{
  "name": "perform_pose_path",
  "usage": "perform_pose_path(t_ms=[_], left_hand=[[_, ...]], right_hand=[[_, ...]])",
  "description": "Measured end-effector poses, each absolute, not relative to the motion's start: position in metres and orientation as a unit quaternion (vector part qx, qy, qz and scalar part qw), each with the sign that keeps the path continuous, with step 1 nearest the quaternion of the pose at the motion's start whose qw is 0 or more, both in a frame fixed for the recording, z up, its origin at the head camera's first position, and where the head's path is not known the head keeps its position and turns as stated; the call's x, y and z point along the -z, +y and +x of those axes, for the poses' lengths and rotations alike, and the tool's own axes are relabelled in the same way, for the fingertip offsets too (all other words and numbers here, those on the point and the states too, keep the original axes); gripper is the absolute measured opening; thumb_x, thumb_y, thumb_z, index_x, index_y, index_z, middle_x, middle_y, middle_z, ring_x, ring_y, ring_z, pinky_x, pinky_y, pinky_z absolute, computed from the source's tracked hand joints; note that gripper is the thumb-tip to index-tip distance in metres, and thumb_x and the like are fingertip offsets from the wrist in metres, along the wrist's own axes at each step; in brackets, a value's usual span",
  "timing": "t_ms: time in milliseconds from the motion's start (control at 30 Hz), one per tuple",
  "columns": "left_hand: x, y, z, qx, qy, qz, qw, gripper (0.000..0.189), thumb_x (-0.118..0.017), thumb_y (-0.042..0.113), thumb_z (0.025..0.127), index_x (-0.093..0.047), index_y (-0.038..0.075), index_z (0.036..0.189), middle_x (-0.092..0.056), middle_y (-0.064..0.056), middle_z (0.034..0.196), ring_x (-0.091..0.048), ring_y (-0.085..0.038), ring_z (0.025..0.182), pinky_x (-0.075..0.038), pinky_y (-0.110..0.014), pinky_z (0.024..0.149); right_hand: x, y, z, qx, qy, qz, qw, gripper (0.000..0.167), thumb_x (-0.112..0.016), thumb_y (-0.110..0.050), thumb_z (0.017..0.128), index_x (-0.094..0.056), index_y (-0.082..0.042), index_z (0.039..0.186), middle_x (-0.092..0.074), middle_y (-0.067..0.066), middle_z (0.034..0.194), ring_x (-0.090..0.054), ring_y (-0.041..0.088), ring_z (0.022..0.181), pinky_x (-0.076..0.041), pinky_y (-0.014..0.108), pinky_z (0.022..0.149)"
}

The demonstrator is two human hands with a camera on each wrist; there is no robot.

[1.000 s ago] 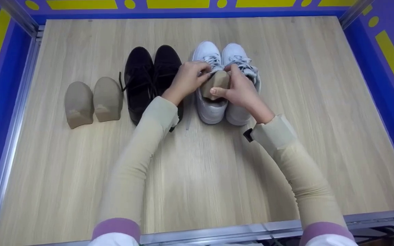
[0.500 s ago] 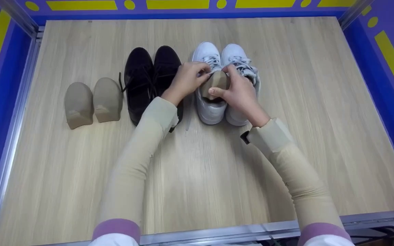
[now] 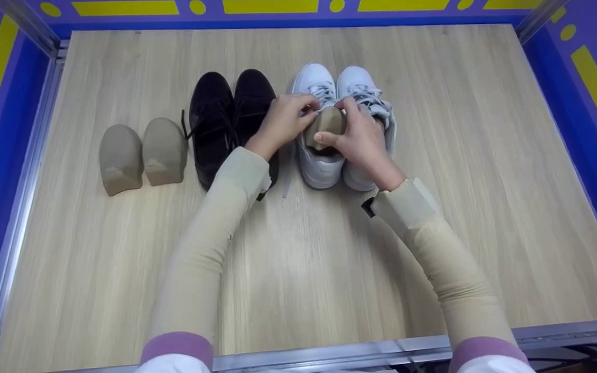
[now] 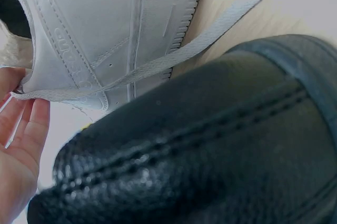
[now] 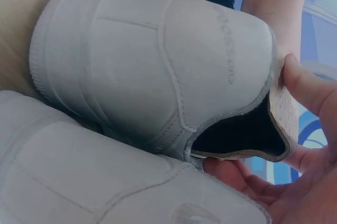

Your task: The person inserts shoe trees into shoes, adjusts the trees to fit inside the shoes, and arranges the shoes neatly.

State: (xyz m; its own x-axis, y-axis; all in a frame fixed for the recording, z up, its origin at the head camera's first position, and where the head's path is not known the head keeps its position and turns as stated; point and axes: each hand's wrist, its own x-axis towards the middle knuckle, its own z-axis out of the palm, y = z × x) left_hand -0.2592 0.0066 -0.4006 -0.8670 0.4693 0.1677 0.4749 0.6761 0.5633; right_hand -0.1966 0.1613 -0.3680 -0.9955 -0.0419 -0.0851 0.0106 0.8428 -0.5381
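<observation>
Two white sneakers stand side by side. My left hand point(image 3: 285, 116) pinches the opening's edge of the left white sneaker point(image 3: 321, 171), near its lace point(image 4: 195, 45), as the left wrist view shows. A beige shoe insert point(image 3: 331, 122) sits tilted in that sneaker's opening, its far end hidden inside. My right hand point(image 3: 363, 134) grips the insert, thumb on the near side and fingers on the far right side. In the right wrist view the insert's hollow underside point(image 5: 242, 134) shows above the sneaker's heel. The right white sneaker point(image 3: 354, 77) lies partly under my right hand.
A pair of black lace-up shoes point(image 3: 210, 103) stands just left of the white ones, partly under my left forearm. Two more beige inserts point(image 3: 121, 155) lie farther left on the wooden tabletop point(image 3: 298, 269). Blue and purple panels point(image 3: 578, 129) border the table.
My right wrist has shifted slightly left and toward me, with the thumb a little farther left on the insert. The left hand and the shoes look still.
</observation>
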Motion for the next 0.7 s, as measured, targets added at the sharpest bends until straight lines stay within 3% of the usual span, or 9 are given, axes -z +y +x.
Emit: perform_pose_path(t_ms=[400,700], left_hand=[[0.3996,0.0063,-0.2591,0.304,-0.92,-0.248,-0.002,0.014,-0.056,0.02,0.085,-0.065,0.014,0.094,-0.063,0.0,0.086,-0.05,-0.012,0.076,-0.043,-0.029,0.076],[0.3982,0.0061,-0.2589,0.306,-0.919,-0.247,-0.018,0.015,-0.056,0.02,0.086,-0.065,0.014,0.097,-0.065,0.0,0.094,-0.053,-0.012,0.081,-0.043,-0.028,0.08]], right_hand=[[0.3642,0.1585,-0.2007,0.248,0.967,-0.005,0.055,0.066,-0.068,-0.05,0.067,-0.044,-0.014,0.117,-0.052,0.012,0.102,-0.05,0.026,0.09,-0.038,0.041,0.076],[0.3639,0.157,-0.204,0.233,0.971,-0.001,0.06,0.064,-0.068,-0.049,0.068,-0.045,-0.013,0.116,-0.055,0.012,0.102,-0.05,0.026,0.092,-0.039,0.041,0.076]])
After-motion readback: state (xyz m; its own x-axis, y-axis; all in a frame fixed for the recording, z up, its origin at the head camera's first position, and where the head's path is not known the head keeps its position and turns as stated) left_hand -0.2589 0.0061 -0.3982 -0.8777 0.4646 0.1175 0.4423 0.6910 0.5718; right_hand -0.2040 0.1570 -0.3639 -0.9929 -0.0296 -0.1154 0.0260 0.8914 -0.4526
